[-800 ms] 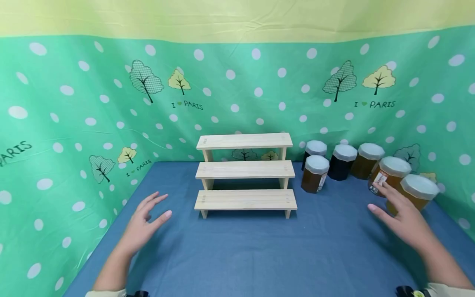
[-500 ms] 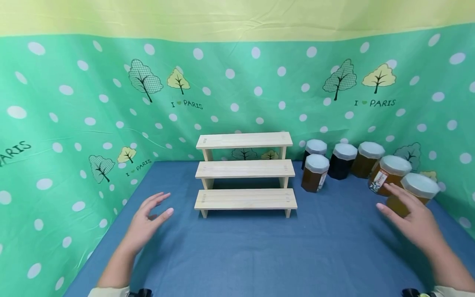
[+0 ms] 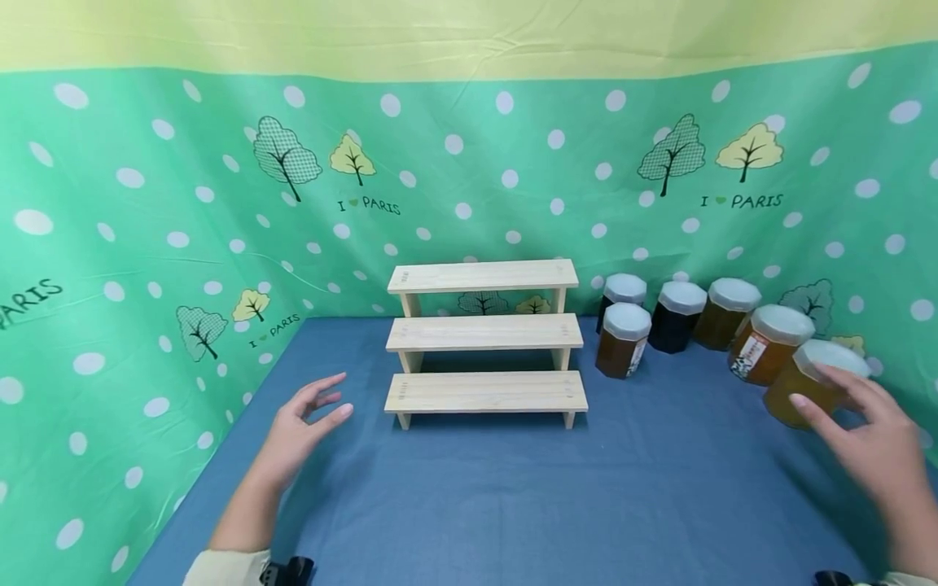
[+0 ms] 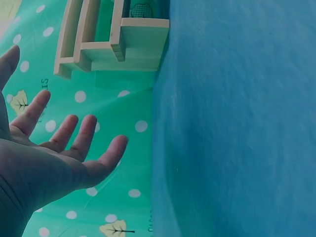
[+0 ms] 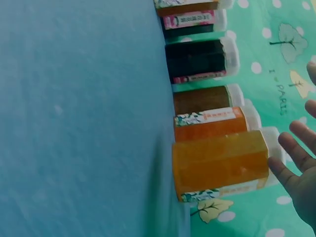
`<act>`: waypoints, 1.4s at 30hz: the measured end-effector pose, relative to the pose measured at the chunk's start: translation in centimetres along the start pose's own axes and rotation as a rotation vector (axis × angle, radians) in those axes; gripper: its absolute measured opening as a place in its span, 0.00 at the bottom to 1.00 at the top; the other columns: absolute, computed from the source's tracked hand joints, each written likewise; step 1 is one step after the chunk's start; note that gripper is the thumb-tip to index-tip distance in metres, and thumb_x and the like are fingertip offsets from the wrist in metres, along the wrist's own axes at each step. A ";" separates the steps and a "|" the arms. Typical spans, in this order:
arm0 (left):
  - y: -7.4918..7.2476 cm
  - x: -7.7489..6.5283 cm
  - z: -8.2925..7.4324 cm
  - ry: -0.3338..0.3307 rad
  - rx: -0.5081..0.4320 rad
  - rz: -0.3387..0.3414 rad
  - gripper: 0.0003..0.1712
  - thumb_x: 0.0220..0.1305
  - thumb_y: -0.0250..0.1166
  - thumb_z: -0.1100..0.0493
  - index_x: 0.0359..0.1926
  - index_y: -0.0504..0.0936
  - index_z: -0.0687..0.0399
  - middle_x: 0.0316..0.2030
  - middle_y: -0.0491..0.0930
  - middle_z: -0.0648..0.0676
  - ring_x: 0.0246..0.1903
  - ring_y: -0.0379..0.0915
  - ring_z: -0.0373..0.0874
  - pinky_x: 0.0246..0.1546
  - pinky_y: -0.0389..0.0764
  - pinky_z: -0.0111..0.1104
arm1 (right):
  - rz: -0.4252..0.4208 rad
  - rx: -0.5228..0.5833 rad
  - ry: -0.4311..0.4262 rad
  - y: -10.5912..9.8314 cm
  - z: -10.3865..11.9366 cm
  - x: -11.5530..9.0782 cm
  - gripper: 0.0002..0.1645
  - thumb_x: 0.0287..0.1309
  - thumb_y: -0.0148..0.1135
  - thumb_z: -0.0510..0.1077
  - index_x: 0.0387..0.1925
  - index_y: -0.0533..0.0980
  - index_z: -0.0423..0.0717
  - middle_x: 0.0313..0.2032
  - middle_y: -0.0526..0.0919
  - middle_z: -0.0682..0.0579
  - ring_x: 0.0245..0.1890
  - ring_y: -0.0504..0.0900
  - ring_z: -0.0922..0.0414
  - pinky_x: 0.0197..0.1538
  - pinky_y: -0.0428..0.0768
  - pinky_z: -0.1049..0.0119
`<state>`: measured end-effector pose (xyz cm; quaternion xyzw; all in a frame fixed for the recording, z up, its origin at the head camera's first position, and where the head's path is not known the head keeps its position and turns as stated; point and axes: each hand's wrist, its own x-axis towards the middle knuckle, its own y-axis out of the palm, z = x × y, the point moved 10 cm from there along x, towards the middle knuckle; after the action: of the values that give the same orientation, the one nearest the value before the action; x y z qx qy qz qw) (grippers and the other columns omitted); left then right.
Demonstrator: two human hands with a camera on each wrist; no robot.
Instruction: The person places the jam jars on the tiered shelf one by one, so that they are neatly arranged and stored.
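My right hand (image 3: 872,435), fingers spread and loosely bent, is beside the nearest honey-coloured jar (image 3: 795,392) at the table's right. Its fingertips overlap that jar's white lid (image 5: 275,148) in the right wrist view; whether they touch cannot be told. Just behind stands an orange-amber jar (image 3: 765,358) with a label. On the left, my left hand (image 3: 293,435) hovers above the table with nothing in it, its fingers relaxed and thumb apart. A three-step wooden stand (image 3: 484,391) lies to the right of that hand, its side visible in the left wrist view.
More white-lidded jars, among them a brown one (image 3: 617,354) and a nearly black one (image 3: 670,327), cluster right of the stand. A blue cloth (image 3: 484,505) covers the table. Green dotted fabric (image 3: 506,179) hangs behind and along both sides.
My right hand has shifted right, from in front of the orange-amber jar to the honey-coloured one. My left hand has drifted slightly right. Jars and stand stay put.
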<state>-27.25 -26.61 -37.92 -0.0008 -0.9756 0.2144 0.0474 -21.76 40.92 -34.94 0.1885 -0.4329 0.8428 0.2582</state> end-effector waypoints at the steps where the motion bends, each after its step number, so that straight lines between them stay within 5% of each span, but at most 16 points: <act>1: 0.1 0.1 0.0 -0.009 -0.022 0.006 0.34 0.67 0.64 0.53 0.71 0.64 0.52 0.71 0.56 0.60 0.66 0.58 0.59 0.61 0.64 0.61 | -0.015 0.003 0.017 -0.3 -0.3 0.1 0.32 0.62 0.65 0.43 0.65 0.69 0.36 0.60 0.71 0.35 0.58 0.68 0.56 0.49 0.55 0.87; 5: 0.6 0.6 0.2 -0.034 -0.075 0.021 0.37 0.65 0.66 0.52 0.71 0.64 0.53 0.70 0.57 0.61 0.66 0.60 0.58 0.62 0.63 0.59 | -0.060 0.036 0.083 -1.1 -1.5 0.3 0.32 0.63 0.64 0.40 0.66 0.68 0.37 0.64 0.68 0.33 0.64 0.67 0.51 0.62 0.55 0.82; 9: 1.2 1.2 0.3 -0.050 -0.100 0.046 0.37 0.64 0.67 0.53 0.71 0.64 0.54 0.69 0.58 0.60 0.64 0.62 0.58 0.58 0.73 0.49 | -0.129 0.092 0.094 -1.9 -2.2 0.7 0.32 0.61 0.64 0.37 0.66 0.69 0.39 0.66 0.69 0.50 0.58 0.62 0.77 0.62 0.57 0.83; 11: 1.6 1.4 0.5 -0.061 -0.124 0.060 0.37 0.64 0.67 0.54 0.71 0.64 0.55 0.69 0.59 0.60 0.64 0.63 0.58 0.54 0.77 0.45 | -0.155 0.117 0.107 -2.2 -2.6 0.8 0.31 0.61 0.64 0.37 0.66 0.70 0.41 0.66 0.69 0.58 0.54 0.61 0.81 0.62 0.59 0.82; 18: 2.5 2.3 1.4 -0.112 -0.257 0.096 0.38 0.64 0.67 0.57 0.71 0.62 0.58 0.69 0.59 0.60 0.62 0.65 0.56 0.52 0.79 0.49 | -0.167 0.095 0.181 -2.7 -4.6 1.3 0.34 0.62 0.63 0.39 0.69 0.67 0.47 0.68 0.67 0.53 0.61 0.62 0.76 0.66 0.58 0.76; 22: 3.1 2.7 2.1 -0.134 -0.298 0.121 0.38 0.64 0.67 0.59 0.72 0.61 0.58 0.70 0.56 0.61 0.62 0.65 0.57 0.51 0.78 0.50 | -0.148 0.101 0.129 -2.2 -7.1 1.9 0.36 0.63 0.62 0.40 0.71 0.64 0.53 0.71 0.63 0.53 0.66 0.59 0.71 0.68 0.55 0.75; 28: 4.1 3.3 2.6 -0.149 -0.367 0.164 0.41 0.62 0.68 0.61 0.72 0.59 0.59 0.71 0.53 0.65 0.65 0.58 0.65 0.51 0.78 0.52 | -0.095 0.102 0.130 -1.1 -11.0 2.9 0.41 0.62 0.63 0.41 0.74 0.59 0.57 0.73 0.57 0.52 0.73 0.55 0.54 0.73 0.54 0.55; 32: 4.7 3.7 2.8 -0.160 -0.392 0.175 0.41 0.62 0.68 0.62 0.72 0.60 0.59 0.71 0.53 0.65 0.66 0.57 0.66 0.51 0.78 0.51 | -0.086 0.075 0.138 -0.2 -14.3 3.3 0.44 0.61 0.65 0.44 0.74 0.56 0.65 0.74 0.55 0.60 0.73 0.53 0.61 0.73 0.53 0.57; 37: 5.2 4.3 3.2 -0.173 -0.411 0.178 0.39 0.63 0.66 0.66 0.72 0.59 0.59 0.71 0.54 0.65 0.62 0.65 0.63 0.51 0.79 0.51 | -0.071 0.063 0.158 1.0 -18.4 3.9 0.47 0.58 0.67 0.46 0.74 0.54 0.70 0.74 0.53 0.63 0.73 0.53 0.57 0.73 0.53 0.51; 42: 5.5 4.5 3.6 -0.183 -0.418 0.189 0.43 0.61 0.68 0.66 0.73 0.57 0.60 0.70 0.55 0.65 0.54 0.74 0.56 0.49 0.80 0.50 | -0.075 0.082 0.204 1.2 -18.7 3.9 0.48 0.58 0.68 0.46 0.74 0.54 0.71 0.74 0.52 0.64 0.73 0.53 0.57 0.73 0.53 0.53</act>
<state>-32.19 -23.01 -43.09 -0.0823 -0.9946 0.0104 -0.0626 -27.35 56.89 -43.98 0.1285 -0.3620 0.8644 0.3245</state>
